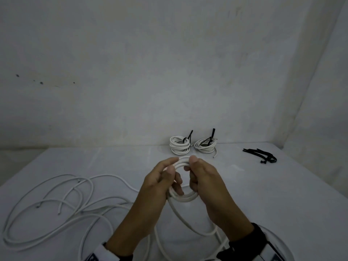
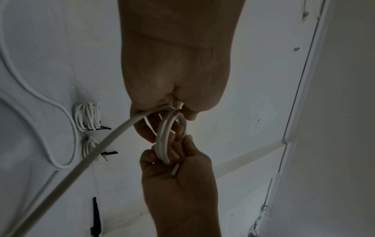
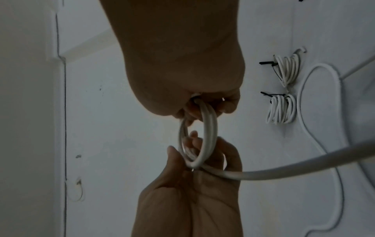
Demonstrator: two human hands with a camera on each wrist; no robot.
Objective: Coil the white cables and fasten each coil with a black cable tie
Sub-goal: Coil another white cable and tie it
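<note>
A small coil of white cable (image 1: 184, 198) is held above the table's middle by both hands. My left hand (image 1: 172, 164) grips its left side, with fingers curled through the loops. My right hand (image 1: 191, 163) pinches the coil's right and top side with thumb and fingers. In the left wrist view the coil (image 2: 162, 141) has a cut end (image 2: 174, 171) poking out by the right hand's fingers. The uncoiled length (image 3: 284, 173) runs from the left hand down toward me. Several black cable ties (image 1: 263, 155) lie at the back right.
Two white coils (image 1: 179, 146) (image 1: 206, 146), each bound with a black tie, stand at the table's back edge by the wall. Loose white cables (image 1: 56, 204) sprawl over the table's left half. Walls close off the back and right.
</note>
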